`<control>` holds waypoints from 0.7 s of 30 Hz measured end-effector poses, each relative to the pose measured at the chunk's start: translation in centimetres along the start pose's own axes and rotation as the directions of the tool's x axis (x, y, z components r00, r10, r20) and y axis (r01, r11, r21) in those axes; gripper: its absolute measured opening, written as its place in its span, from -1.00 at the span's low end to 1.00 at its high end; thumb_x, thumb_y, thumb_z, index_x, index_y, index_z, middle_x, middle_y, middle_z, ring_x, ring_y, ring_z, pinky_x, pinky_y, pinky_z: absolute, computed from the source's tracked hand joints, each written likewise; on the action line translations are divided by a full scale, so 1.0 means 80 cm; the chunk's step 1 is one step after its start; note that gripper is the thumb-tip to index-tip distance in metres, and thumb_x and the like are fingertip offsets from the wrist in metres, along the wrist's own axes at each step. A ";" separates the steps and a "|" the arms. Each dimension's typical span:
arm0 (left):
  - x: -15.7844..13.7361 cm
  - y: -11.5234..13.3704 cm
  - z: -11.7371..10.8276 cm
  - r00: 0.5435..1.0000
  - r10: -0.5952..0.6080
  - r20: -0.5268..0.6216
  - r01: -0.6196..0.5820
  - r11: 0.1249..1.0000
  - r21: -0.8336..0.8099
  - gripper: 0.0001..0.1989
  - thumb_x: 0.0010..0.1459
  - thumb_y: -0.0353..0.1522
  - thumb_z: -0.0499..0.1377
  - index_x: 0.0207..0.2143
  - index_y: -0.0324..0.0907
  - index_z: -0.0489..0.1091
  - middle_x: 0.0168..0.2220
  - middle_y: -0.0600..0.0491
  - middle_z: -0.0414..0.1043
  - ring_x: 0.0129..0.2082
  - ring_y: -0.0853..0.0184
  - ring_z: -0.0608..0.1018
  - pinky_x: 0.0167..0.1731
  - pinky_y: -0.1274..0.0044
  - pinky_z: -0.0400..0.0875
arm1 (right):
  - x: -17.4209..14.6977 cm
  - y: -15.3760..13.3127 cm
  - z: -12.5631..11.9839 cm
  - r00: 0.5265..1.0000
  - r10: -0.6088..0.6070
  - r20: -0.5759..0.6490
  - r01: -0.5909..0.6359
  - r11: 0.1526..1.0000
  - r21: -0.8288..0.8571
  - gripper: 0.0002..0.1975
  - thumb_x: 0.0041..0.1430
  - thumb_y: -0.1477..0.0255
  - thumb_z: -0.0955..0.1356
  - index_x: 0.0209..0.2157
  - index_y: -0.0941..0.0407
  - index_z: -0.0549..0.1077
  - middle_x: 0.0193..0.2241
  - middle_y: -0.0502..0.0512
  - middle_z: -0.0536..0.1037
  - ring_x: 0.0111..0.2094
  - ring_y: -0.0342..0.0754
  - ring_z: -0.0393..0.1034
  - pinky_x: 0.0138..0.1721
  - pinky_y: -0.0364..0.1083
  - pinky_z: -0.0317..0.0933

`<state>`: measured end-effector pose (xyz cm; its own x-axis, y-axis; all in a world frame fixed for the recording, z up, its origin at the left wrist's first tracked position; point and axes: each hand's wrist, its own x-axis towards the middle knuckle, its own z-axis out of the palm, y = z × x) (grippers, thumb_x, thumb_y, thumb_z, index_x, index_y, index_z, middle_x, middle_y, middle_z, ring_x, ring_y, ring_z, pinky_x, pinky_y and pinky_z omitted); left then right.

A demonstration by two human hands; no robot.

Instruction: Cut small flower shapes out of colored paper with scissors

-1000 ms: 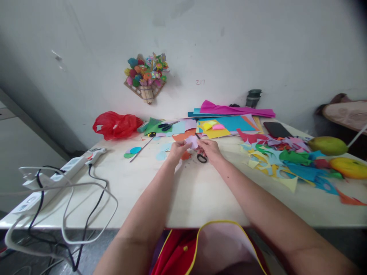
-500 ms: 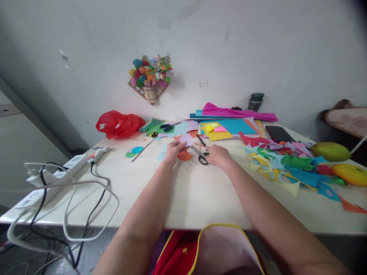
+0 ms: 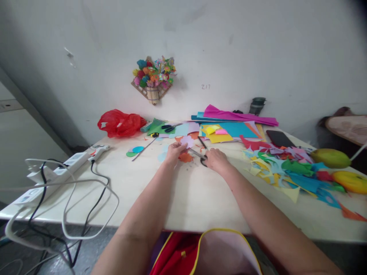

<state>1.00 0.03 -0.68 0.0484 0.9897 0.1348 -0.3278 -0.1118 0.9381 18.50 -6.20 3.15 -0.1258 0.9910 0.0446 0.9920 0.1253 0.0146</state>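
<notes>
Two hands are working around the black-handled scissors [image 3: 196,153]: left hand [image 3: 174,151] is pinching a lilac paper flower [image 3: 188,141] just left of and beyond the blades; right hand [image 3: 216,159] is touching the handles, can't tell if its grip is closed. Bare tabletop [image 3: 200,198] is running from the scissors to the near edge. Orange paper flower [image 3: 185,157] is lying just left of them, black pen [image 3: 202,143] just behind, scrap pile [image 3: 299,164] well right. Versus one second ago, right hand is no longer holding the lilac piece.
</notes>
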 end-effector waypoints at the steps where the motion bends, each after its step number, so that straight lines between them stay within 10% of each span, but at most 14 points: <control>1: 0.000 0.000 0.000 1.000 0.001 0.003 -0.001 1.000 0.001 -0.60 -0.34 -0.25 0.43 -0.54 -0.25 0.31 -0.54 0.04 0.46 -0.49 0.36 0.55 -0.35 0.51 0.43 | 0.000 -0.001 0.000 1.000 -0.012 -0.004 0.012 1.000 -0.006 -0.67 0.15 0.50 0.24 -0.08 0.20 0.49 -0.07 0.35 0.47 -0.01 0.16 0.34 -0.14 -0.04 0.22; 15: -0.002 0.000 0.003 1.000 0.006 -0.006 -0.007 1.000 -0.024 -0.62 -0.31 -0.27 0.43 -0.52 -0.26 0.34 -0.52 0.03 0.47 -0.43 0.28 0.59 -0.35 0.51 0.44 | 0.011 0.010 -0.001 0.989 0.128 -0.073 -0.111 0.974 0.195 -0.66 0.09 0.48 0.30 -0.08 0.06 0.51 -0.16 0.20 0.58 -0.12 0.10 0.47 -0.25 -0.07 0.25; 19: -0.005 0.002 0.005 0.999 0.004 0.044 -0.002 0.999 -0.036 -0.61 -0.32 -0.25 0.44 -0.51 -0.27 0.36 -0.49 0.02 0.48 -0.41 0.26 0.60 -0.27 0.44 0.47 | 0.024 0.021 0.006 0.948 0.300 -0.103 -0.195 0.807 0.557 -0.73 -0.01 0.29 0.40 -0.25 0.07 0.55 -0.28 0.14 0.61 -0.25 0.06 0.50 -0.40 -0.13 0.25; 21: -0.006 0.002 0.005 0.996 -0.002 0.092 0.005 0.999 -0.036 -0.61 -0.31 -0.25 0.43 -0.47 -0.28 0.40 -0.45 0.01 0.50 -0.39 0.26 0.60 -0.22 0.42 0.47 | 0.028 0.021 0.010 0.954 0.300 -0.015 -0.164 0.563 0.810 -0.75 -0.03 0.31 0.41 -0.29 0.12 0.53 -0.44 0.10 0.59 -0.48 -0.05 0.48 -0.59 -0.18 0.16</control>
<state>1.32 -0.51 -0.43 0.1355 0.9775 0.1616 -0.3615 -0.1031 0.9267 19.89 -3.69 2.45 0.1770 0.9823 0.0619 0.5868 -0.0549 -0.8079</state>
